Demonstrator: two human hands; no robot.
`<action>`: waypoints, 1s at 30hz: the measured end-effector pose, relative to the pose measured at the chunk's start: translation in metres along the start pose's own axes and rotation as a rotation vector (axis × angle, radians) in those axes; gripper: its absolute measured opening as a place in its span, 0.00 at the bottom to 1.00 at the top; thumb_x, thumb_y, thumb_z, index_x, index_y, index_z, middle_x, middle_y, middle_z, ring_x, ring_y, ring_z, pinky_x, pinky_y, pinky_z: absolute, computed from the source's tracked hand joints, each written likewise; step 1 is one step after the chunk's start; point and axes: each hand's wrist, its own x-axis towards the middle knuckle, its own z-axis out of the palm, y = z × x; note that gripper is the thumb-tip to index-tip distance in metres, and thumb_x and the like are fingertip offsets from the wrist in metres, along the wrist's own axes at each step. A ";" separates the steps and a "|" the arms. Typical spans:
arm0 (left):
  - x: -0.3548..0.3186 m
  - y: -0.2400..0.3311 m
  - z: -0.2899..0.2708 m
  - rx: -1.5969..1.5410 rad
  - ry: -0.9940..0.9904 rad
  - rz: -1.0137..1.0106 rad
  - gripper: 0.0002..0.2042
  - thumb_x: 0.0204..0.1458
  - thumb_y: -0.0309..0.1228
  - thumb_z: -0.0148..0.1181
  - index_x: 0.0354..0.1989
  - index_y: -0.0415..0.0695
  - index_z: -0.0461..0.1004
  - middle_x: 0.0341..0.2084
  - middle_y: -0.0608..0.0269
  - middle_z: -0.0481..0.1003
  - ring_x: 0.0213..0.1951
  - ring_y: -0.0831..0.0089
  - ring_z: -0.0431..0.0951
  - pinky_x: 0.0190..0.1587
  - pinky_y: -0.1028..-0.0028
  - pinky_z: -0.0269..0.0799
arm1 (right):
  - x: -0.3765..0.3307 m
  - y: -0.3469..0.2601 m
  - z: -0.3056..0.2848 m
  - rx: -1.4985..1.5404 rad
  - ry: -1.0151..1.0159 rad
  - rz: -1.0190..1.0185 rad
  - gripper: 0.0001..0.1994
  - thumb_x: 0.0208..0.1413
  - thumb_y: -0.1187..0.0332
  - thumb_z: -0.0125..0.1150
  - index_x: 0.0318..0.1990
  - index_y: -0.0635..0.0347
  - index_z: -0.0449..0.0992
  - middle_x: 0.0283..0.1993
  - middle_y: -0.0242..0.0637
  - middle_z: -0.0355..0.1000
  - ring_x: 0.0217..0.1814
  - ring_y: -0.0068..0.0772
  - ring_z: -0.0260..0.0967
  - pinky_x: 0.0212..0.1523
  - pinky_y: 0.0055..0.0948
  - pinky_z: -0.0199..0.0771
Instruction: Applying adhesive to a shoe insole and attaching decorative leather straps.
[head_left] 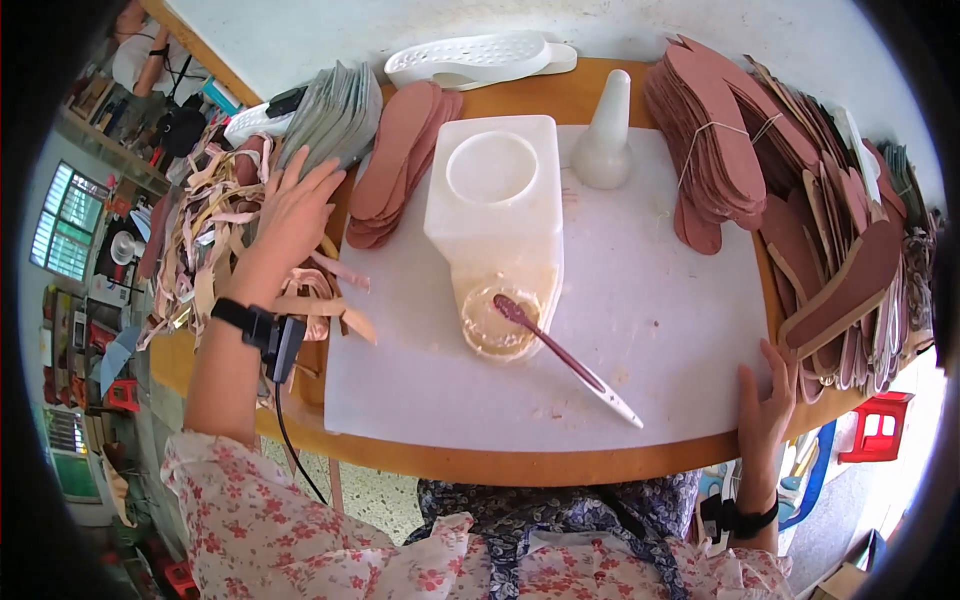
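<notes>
My left hand [293, 208] is stretched over the left side of the table with its fingers spread. Its fingertips reach the lower end of a fanned stack of grey insoles [338, 112]; whether they touch it I cannot tell. Under the wrist lies a heap of pink and tan strips [210, 230]. My right hand [768, 400] rests at the table's right edge, fingers extended and holding nothing. Just beyond it is a pile of brown insoles with tan rims [845, 285]. Between my hands stands a white plastic glue container [500, 220], with a brush [575, 367] lying across its smeared opening.
A white sheet [400, 400] covers the middle of the wooden table [440, 462]. Reddish-brown insoles [395, 155] lie left of the container; a tied bundle [715, 150] lies at the right. At the back are a white pestle-shaped piece [604, 140] and a white perforated sole [475, 60].
</notes>
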 end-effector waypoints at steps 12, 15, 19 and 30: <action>0.028 -0.027 0.051 0.292 -0.300 -0.010 0.33 0.50 0.18 0.47 0.67 0.57 0.61 0.72 0.90 0.41 0.73 0.61 0.42 0.65 0.51 0.59 | 0.000 0.003 0.001 -0.019 0.021 -0.023 0.18 0.51 0.72 0.64 0.51 0.63 0.74 0.52 0.45 0.68 0.56 0.45 0.67 0.56 0.36 0.67; 0.026 -0.035 0.055 0.294 -0.280 -0.006 0.35 0.50 0.17 0.46 0.69 0.60 0.58 0.72 0.91 0.40 0.73 0.62 0.41 0.65 0.53 0.61 | -0.001 0.007 -0.001 -0.024 0.046 -0.028 0.18 0.51 0.72 0.63 0.51 0.62 0.74 0.51 0.44 0.68 0.54 0.45 0.68 0.55 0.36 0.68; 0.025 -0.041 0.054 0.338 -0.302 -0.030 0.36 0.51 0.16 0.46 0.69 0.63 0.58 0.71 0.92 0.40 0.73 0.62 0.40 0.65 0.53 0.60 | -0.001 0.006 -0.001 0.014 0.037 -0.024 0.18 0.50 0.72 0.64 0.51 0.62 0.74 0.51 0.44 0.69 0.54 0.44 0.69 0.55 0.35 0.68; 0.001 0.016 0.027 -0.442 -0.247 -0.308 0.20 0.52 0.22 0.52 0.56 0.39 0.71 0.52 0.46 0.73 0.56 0.40 0.69 0.59 0.59 0.66 | 0.004 -0.002 0.002 0.030 0.045 0.104 0.20 0.50 0.70 0.64 0.53 0.62 0.74 0.53 0.47 0.73 0.53 0.47 0.72 0.55 0.37 0.70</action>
